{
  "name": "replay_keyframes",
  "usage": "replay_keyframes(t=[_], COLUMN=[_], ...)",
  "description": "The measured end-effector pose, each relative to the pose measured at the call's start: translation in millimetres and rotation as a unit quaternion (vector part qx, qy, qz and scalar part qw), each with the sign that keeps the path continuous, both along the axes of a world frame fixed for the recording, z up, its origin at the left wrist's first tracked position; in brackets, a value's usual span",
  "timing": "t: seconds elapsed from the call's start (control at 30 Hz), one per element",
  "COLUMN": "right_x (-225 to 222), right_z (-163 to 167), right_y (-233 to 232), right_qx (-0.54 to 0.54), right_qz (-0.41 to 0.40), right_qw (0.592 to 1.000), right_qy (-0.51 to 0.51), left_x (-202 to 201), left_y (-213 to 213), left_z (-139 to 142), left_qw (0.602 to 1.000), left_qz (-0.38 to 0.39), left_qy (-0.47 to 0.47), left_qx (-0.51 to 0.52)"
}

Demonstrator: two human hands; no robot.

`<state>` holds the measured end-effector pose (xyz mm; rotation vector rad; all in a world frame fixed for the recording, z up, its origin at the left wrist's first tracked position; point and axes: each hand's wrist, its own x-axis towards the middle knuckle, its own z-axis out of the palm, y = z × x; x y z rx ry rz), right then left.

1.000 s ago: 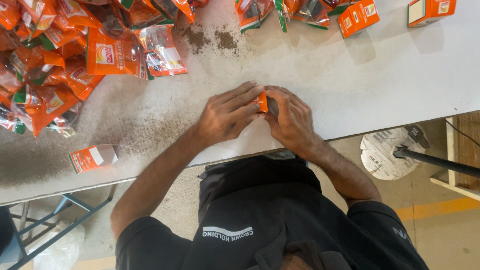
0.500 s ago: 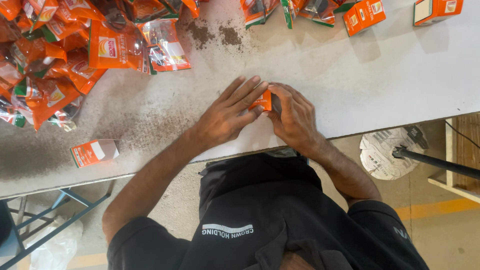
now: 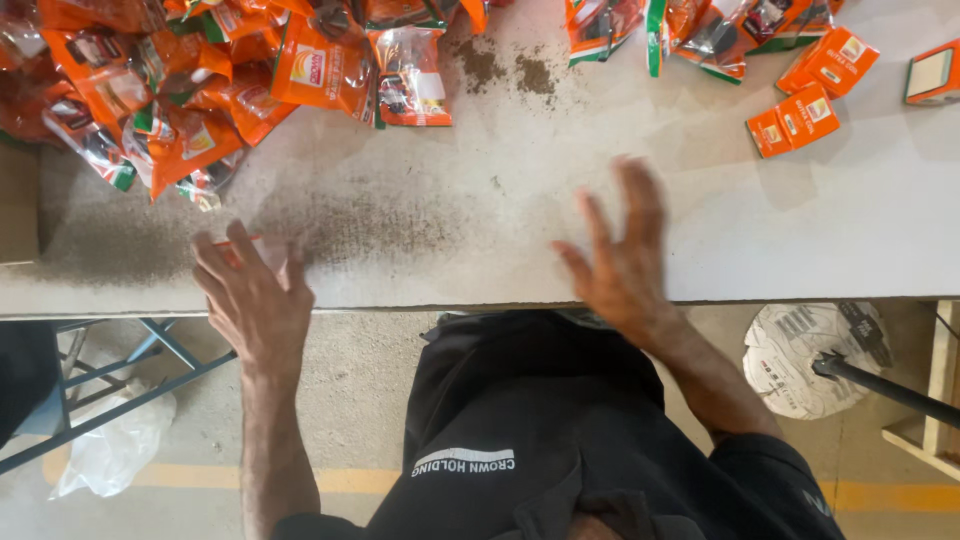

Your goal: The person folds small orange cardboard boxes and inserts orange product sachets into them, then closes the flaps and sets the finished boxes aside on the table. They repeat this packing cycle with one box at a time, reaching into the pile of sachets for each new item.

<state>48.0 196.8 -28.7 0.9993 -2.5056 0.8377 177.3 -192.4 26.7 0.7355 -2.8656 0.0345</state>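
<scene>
My left hand (image 3: 252,305) rests at the near left edge of the grey table (image 3: 480,200), fingers laid over a small orange box (image 3: 262,248) of which only a pale sliver shows between the fingertips. Blurred by motion, my right hand (image 3: 622,262) is over the table's near edge at centre right, its fingers spread and nothing in it. A heap of orange sachets (image 3: 150,100) lies beyond my left hand at the far left.
Two small orange boxes (image 3: 795,120) and a third (image 3: 828,60) lie at the far right, with another box (image 3: 935,75) at the frame edge. Dark powder (image 3: 500,70) is spilled at the back. More sachets (image 3: 700,30) lie at the top right.
My hands, which were together on the small orange box at the table's middle, have parted. The left swept the box to the near left edge; the right opened and moved off empty.
</scene>
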Motion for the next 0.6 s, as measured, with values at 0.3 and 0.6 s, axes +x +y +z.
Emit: replay_keyframes(t=[0.3, 0.6], right_x=[-2.6, -16.1], right_z=[13.1, 24.7], right_y=[-62.6, -20.1], right_qx=[-0.135, -0.110], right_qz=[0.126, 0.015], right_qw=[0.952, 0.986], right_qy=[-0.246, -0.128], left_x=[-91.6, -229.8], left_y=[120.7, 92.6], left_z=[0.7, -33.6], left_qw=[0.786, 0.942], left_qz=[-0.401, -0.261], left_qy=[0.051, 0.193], left_qx=[0.468, -0.088])
